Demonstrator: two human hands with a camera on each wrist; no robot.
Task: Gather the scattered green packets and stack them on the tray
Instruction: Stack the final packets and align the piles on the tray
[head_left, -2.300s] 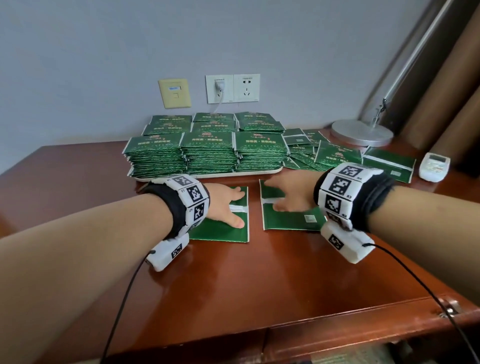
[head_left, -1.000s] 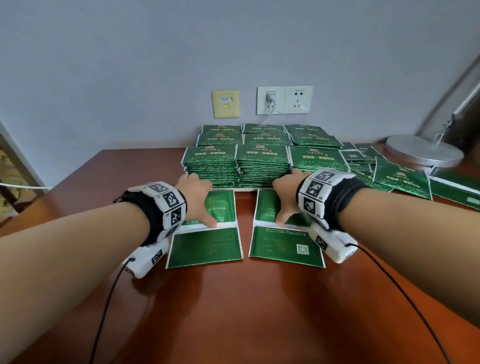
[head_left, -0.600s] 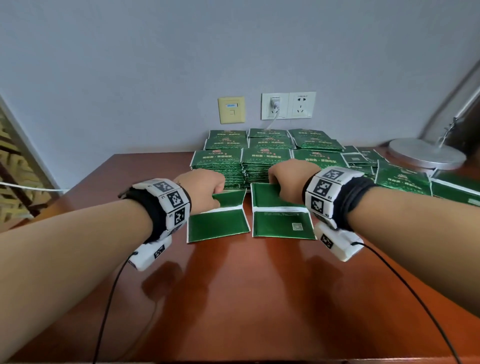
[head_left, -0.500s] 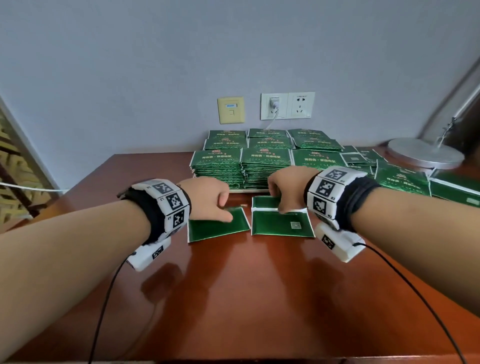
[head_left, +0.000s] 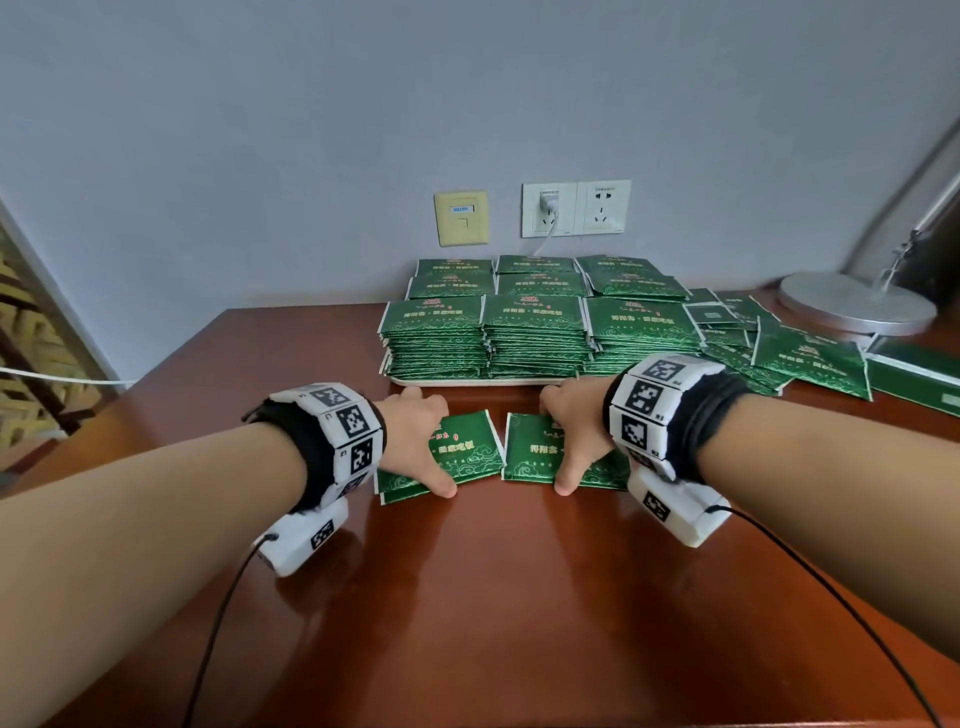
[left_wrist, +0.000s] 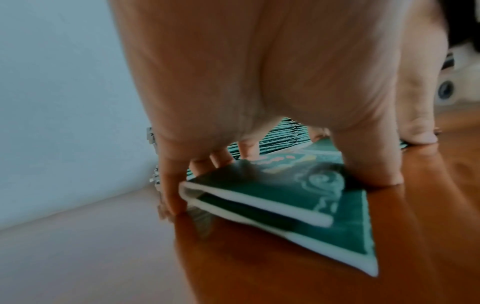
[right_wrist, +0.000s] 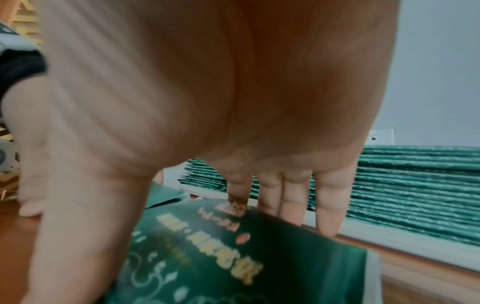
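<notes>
Packets (head_left: 470, 449) now folded, hands (head_left: 415, 441) gripping, stacks (head_left: 535, 332) behind

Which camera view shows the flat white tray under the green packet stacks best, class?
The head view: the flat white tray shows along its front edge, with three front stacks above. The right wrist view shows only a blurred strip of its rim beyond the fingers. In the left wrist view the hand hides it.

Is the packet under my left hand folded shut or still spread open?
Folded shut. The packet under the left hand shows two layers with white edges stacked, printed front up.
</notes>
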